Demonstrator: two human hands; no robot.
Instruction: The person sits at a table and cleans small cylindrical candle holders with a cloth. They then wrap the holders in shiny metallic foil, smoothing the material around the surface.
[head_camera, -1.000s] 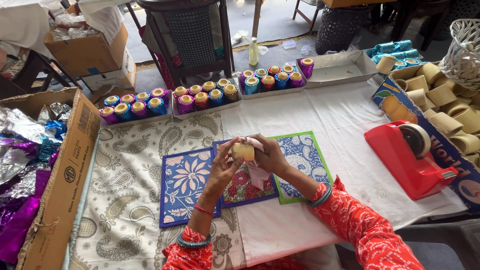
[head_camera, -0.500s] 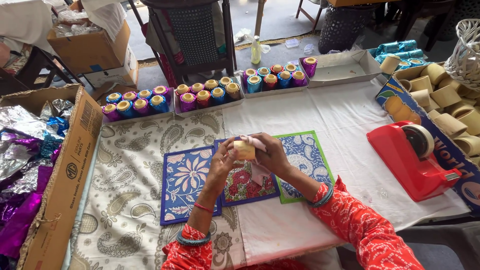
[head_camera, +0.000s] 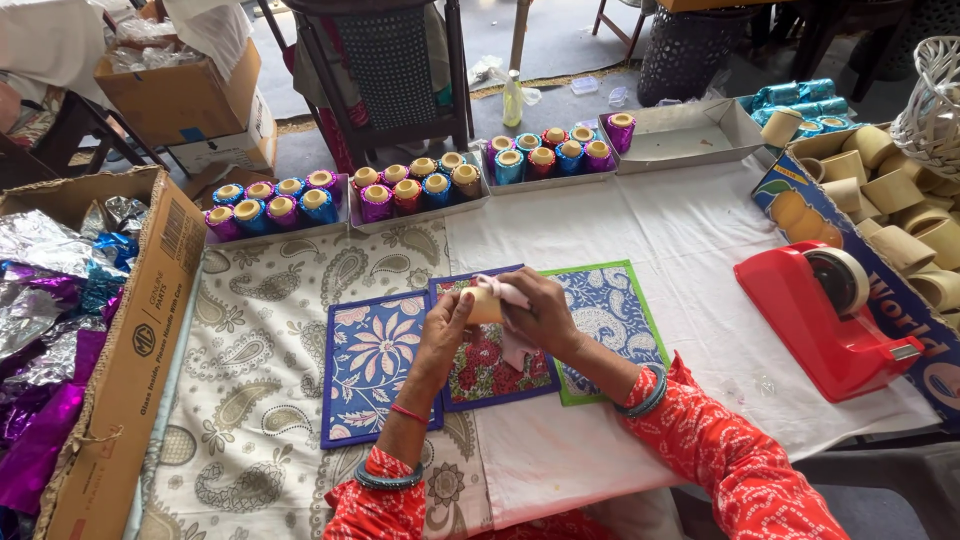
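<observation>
Head view shows little change from half a second ago: both hands stay raised over the middle of the table, and the small tan cup between them has barely shifted, sitting perhaps a touch lower and more level than before. The red tape dispenser and the trays keep their places.

The left hand has its grip closed on the near left side of the cup, thumb and fingertips pinching its wall. The right hand has its grip curled shut around the cup's right side, and it also presses a piece of pink foil against the cup; a loose end of the foil hangs below the grip.

Directly under the grip lie three patterned mats: a blue flowered mat to the left, a red flowered mat beneath, and a green-edged mat to the right. Beyond the grip, trays of foil-wrapped cups stand in rows. Far left of the grip a cardboard box holds crumpled foil sheets; far right a box of plain tan cups sits behind the dispenser.
</observation>
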